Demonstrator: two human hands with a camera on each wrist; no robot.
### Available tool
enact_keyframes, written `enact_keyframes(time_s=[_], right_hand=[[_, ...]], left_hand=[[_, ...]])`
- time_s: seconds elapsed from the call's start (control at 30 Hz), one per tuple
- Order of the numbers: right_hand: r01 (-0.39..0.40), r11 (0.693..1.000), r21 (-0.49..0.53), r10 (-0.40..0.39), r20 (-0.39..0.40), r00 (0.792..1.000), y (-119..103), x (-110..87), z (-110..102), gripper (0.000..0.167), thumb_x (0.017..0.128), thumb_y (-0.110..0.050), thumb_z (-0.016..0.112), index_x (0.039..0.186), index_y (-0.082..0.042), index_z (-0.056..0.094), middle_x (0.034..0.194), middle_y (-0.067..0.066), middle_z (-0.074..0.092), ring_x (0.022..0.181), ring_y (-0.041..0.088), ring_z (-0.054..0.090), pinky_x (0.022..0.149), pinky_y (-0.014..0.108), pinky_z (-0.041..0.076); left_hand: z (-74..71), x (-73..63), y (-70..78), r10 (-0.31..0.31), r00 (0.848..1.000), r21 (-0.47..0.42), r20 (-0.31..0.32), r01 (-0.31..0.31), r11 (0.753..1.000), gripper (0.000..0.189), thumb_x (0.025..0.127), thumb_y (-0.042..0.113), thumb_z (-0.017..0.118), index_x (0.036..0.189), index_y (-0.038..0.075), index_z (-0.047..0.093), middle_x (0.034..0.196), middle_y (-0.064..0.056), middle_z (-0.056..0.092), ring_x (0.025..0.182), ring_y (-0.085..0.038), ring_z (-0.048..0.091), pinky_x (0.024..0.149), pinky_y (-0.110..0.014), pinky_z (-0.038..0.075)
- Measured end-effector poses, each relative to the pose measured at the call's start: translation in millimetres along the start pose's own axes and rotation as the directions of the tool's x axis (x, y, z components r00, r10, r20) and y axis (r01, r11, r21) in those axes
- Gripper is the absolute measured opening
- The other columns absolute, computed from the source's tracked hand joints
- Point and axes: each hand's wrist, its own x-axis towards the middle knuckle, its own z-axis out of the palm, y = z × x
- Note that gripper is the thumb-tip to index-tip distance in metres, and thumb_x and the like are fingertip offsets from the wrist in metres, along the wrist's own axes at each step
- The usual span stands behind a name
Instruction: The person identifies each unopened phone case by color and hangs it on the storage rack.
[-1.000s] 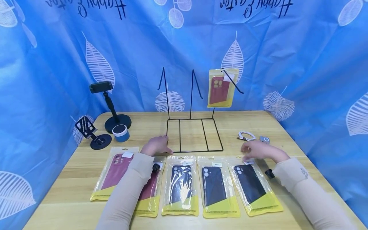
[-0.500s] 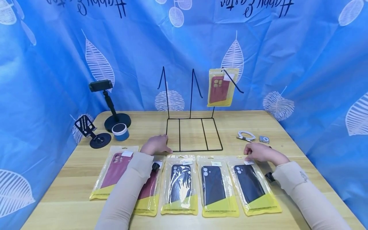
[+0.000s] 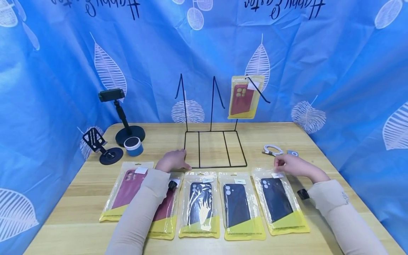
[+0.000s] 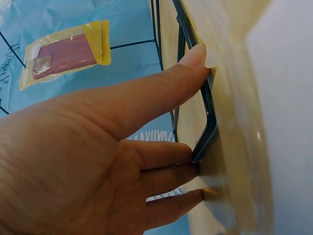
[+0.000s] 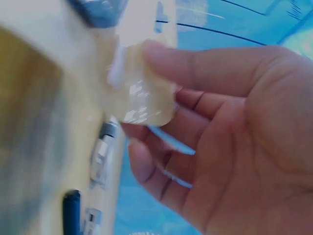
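The right hand [image 3: 294,165] is seen at the top edge of the rightmost packaged black phone case [image 3: 279,202], which lies flat on the wooden counter [image 3: 79,198] at the right end of a row of five packets. In the right wrist view, the top corner of this clear packet [image 5: 142,95] is pinched between the thumb and curled fingers [image 5: 146,161], so the grip is closed on the packet's upper corner; the rest of the packet is still resting on the counter.

The left hand [image 3: 173,161] is laid on the counter at the front left corner of the black wire display rack [image 3: 215,148]. In the left wrist view, the thumb [image 4: 193,61] and the fingers are seen pressed against the rack's base wire [image 4: 208,127]; the fingers are only loosely bent, and nothing is enclosed in that grip.

One red phone case packet [image 3: 243,97] is observed hanging from the rack's right-hand hook. Of the remaining row, two red case packets [image 3: 127,191] are noted at the left, the second partly covered by the left sleeve, followed by two black case packets [image 3: 200,205] towards the centre.

Behind the right hand, a coiled white cable [image 3: 272,150] and a small blue-grey device [image 3: 293,153] are recorded. At the counter's left rear, two black phone stands [image 3: 122,117] and a small blue round container [image 3: 133,146] are present.
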Motion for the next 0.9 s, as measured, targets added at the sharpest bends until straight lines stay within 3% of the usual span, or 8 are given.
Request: enact_keyframes(time_s=[0.17, 0.3, 0.4, 0.53, 0.7, 0.9], right_hand=[[0.043, 0.998, 0.037, -0.039, -0.108, 0.993, -6.2, -11.4, -10.6, 0.009, 0.1, -0.021, 0.06, 0.096, -0.013, 0.059, 0.094, 0.0, 0.068, 0.088, 0.013, 0.061, 0.072, 0.032, 0.047], [0.07, 0.989, 0.132, -0.046, -0.175, 0.983, -15.5, -18.2, -15.0, 0.012, 0.1, -0.026, 0.06, 0.099, -0.014, 0.059, 0.09, 0.002, 0.068, 0.073, 0.015, 0.058, 0.062, 0.03, 0.047], [0.163, 0.968, 0.19, -0.116, -0.236, 0.965, -23.3, -22.5, -18.1, 0.01, 0.1, -0.022, 0.06, 0.099, -0.012, 0.059, 0.086, 0.003, 0.066, 0.067, 0.017, 0.056, 0.058, 0.029, 0.047], [0.303, 0.933, 0.195, -0.234, -0.312, 0.921, -33.0, -28.2, -22.9, 0.002, 0.1, -0.012, 0.058, 0.099, -0.01, 0.06, 0.085, 0.002, 0.065, 0.07, 0.014, 0.059, 0.06, 0.029, 0.048], [0.414, 0.901, 0.132, -0.332, -0.407, 0.851, -45.5, -32.5, -29.8, 0.013, 0.096, 0.0, 0.06, 0.097, -0.013, 0.062, 0.086, -0.003, 0.064, 0.071, 0.011, 0.06, 0.063, 0.025, 0.048], [0.453, 0.891, -0.009, -0.397, -0.497, 0.771, -66.8, -29.3, -47.3, 0.015, 0.093, 0.003, 0.062, 0.095, -0.012, 0.064, 0.088, -0.005, 0.063, 0.076, 0.005, 0.058, 0.069, 0.018, 0.046]], left_hand=[[0.7, 0.1, -0.1, -0.002, 1.0, 0.003, -0.003, 0.002, 1.0, 0.084, 0.087, 0.043, 0.074, 0.15, -0.002, 0.038, 0.159, -0.022, 0.031, 0.145, -0.041, 0.034, 0.116, -0.053, 0.034], [1.1, -0.1, -0.6, -0.005, 1.0, -0.003, -0.004, 0.005, 1.0, 0.084, 0.087, 0.043, 0.074, 0.15, -0.001, 0.04, 0.159, -0.021, 0.033, 0.145, -0.04, 0.035, 0.116, -0.053, 0.035], [0.9, 0.0, -0.6, -0.001, 1.0, 0.0, -0.003, 0.001, 1.0, 0.084, 0.087, 0.043, 0.074, 0.15, -0.001, 0.039, 0.159, -0.022, 0.032, 0.145, -0.04, 0.035, 0.115, -0.053, 0.035], [0.4, 0.3, -0.5, 0.002, 1.0, 0.01, 0.002, -0.002, 1.0, 0.086, 0.087, 0.043, 0.074, 0.151, -0.001, 0.037, 0.16, -0.021, 0.03, 0.146, -0.04, 0.032, 0.116, -0.053, 0.034], [1.0, 1.4, -1.3, 0.006, 1.0, 0.02, 0.003, -0.006, 1.0, 0.088, 0.087, 0.045, 0.074, 0.152, 0.0, 0.035, 0.16, -0.021, 0.03, 0.147, -0.039, 0.032, 0.116, -0.053, 0.034], [2.2, 2.9, -3.1, 0.002, 1.0, 0.012, 0.003, -0.002, 1.0, 0.088, 0.087, 0.045, 0.074, 0.152, 0.0, 0.035, 0.16, -0.021, 0.031, 0.146, -0.04, 0.032, 0.115, -0.053, 0.035]])
